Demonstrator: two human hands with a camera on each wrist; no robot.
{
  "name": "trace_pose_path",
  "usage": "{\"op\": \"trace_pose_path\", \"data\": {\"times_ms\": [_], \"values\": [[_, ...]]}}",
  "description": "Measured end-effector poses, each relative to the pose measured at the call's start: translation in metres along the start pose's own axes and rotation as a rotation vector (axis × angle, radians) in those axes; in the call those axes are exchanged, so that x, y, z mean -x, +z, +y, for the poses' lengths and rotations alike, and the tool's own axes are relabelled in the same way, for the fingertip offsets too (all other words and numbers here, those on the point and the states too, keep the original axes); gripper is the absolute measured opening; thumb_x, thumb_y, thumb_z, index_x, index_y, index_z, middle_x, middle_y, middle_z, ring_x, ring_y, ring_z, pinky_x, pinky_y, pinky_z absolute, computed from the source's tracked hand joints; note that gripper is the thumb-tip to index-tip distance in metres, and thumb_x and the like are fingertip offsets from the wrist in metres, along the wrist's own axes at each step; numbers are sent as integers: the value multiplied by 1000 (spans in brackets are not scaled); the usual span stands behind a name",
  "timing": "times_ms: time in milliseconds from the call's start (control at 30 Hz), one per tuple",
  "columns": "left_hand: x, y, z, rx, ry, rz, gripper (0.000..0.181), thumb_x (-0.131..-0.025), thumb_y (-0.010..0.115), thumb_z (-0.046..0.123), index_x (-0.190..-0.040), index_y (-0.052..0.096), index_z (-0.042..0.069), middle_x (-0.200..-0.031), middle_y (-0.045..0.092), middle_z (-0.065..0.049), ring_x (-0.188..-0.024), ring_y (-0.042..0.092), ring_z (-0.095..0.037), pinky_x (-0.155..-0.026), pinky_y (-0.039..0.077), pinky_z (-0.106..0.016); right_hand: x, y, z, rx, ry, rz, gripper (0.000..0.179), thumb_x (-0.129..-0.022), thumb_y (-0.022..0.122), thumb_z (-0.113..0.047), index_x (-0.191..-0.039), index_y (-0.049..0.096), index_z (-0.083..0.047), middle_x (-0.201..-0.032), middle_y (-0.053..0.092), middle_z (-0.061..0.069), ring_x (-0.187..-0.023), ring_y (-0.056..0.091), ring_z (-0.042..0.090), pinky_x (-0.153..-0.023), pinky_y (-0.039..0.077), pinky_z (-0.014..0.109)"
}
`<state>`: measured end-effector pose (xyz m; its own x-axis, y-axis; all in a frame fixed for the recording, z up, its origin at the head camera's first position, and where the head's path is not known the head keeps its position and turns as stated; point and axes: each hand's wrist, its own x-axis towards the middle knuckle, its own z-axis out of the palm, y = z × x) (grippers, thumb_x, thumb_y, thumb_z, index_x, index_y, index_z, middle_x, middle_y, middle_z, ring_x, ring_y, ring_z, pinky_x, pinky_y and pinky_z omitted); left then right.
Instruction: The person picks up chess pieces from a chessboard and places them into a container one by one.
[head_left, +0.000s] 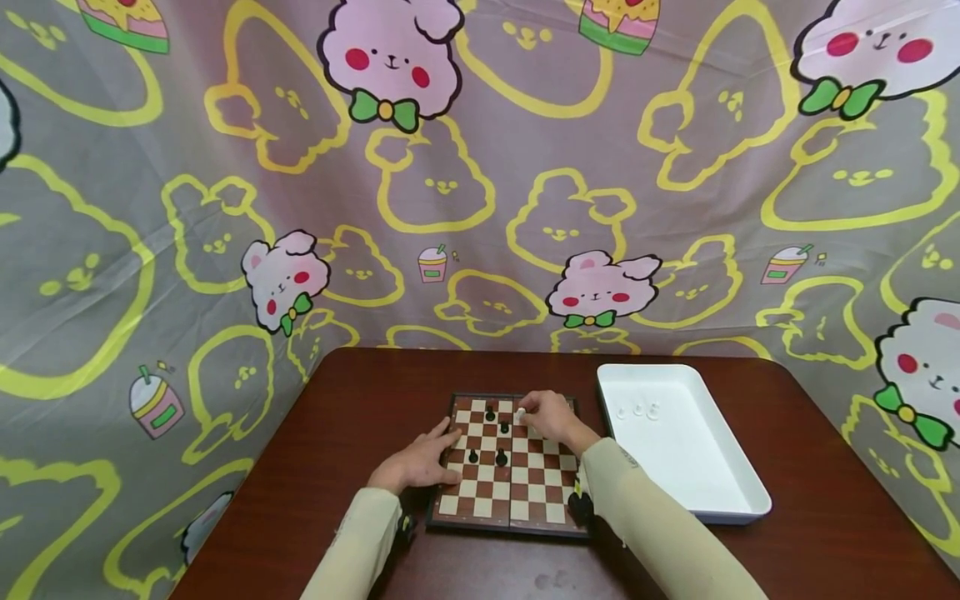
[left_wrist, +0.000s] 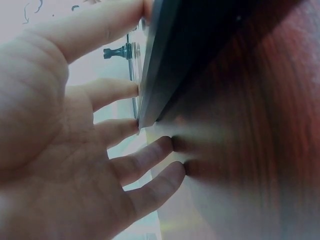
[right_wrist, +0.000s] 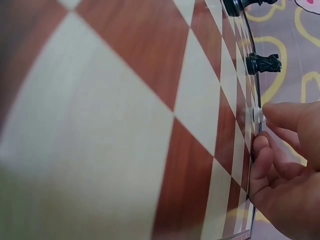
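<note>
White chess piece (head_left: pixel 520 414), pinched in your right hand (head_left: pixel 551 417): guide it upright, spread left hand (head_left: pixel 420 460) steadying the brown-and-cream chessboard (head_left: pixel 538 493).

Both sleeves (head_left: pixel 667 525) are cream — the wrist devices (head_left: pixel 580 506) black.

A grey-pink fabric backdrop (head_left: pixel 480 250) with yellow animal outlines (head_left: pixel 146 262) hangs beyond the reddish-brown wood-grain tabletop (head_left: pixel 375 400). Printed bunny heads (head_left: pixel 393 62) with green bow ties (head_left: pixel 386 110) sit toward eleven, two and three o'clock; a printed drink cup (head_left: pixel 156 404), between eight and nine.
</note>
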<state>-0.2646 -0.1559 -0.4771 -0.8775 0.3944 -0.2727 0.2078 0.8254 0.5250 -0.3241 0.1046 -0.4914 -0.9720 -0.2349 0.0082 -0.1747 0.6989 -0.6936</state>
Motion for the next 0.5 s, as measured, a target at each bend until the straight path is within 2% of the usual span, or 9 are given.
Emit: {"op": "trace_pose_path", "data": {"times_ms": [267,500], "values": [[2,-1,2,17,-4,-8,75,-83,72,32,-147,37,14,-157,12,-10,-136,16,-49,-101,25,-62,1,-2,-3,15,-7,5,7,-89,67,-13,-93,72,-12,-83,65,-3,-71,57,12,-61,47,31],[2,-1,3,19,-12,-8,75,-83,72,31,-147,38,14,-157,12,-10,-136,16,-48,-101,25,-62,4,-4,-5,28,-36,-13,5,-90,66,-15,-90,71,-12,-82,64,-3,-68,55,12,-59,46,30]]}}
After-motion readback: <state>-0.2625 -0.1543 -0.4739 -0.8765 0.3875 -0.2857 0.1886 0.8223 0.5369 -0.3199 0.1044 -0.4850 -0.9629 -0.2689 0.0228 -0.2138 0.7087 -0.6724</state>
